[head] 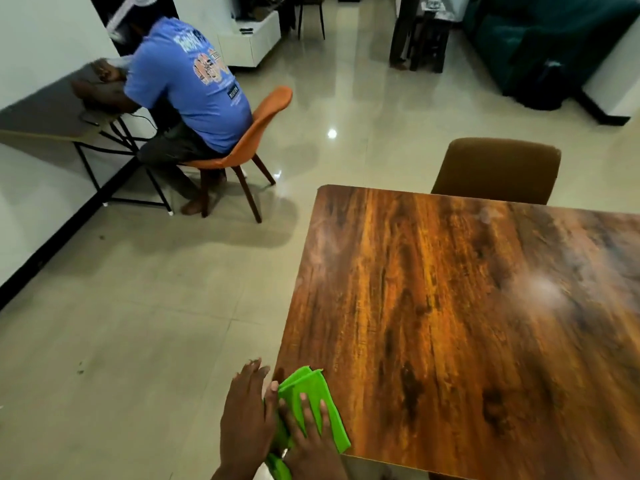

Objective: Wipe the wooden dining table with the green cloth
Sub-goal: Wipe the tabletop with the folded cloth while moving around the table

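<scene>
The wooden dining table (467, 306) fills the right half of the view, dark brown with orange grain. A folded green cloth (313, 393) lies on its near left corner and hangs over the edge. My right hand (308, 441) presses flat on the cloth, fingers spread. My left hand (247, 417) is just off the table's left edge, fingers extended, its thumb side touching the cloth's hanging part.
A brown chair (498, 169) stands at the table's far side. To the left a person in a blue shirt (194, 81) sits on an orange chair (256, 133) at a dark desk (45, 112). Glossy tiled floor (138, 323) lies between. A green sofa (540, 39) is far right.
</scene>
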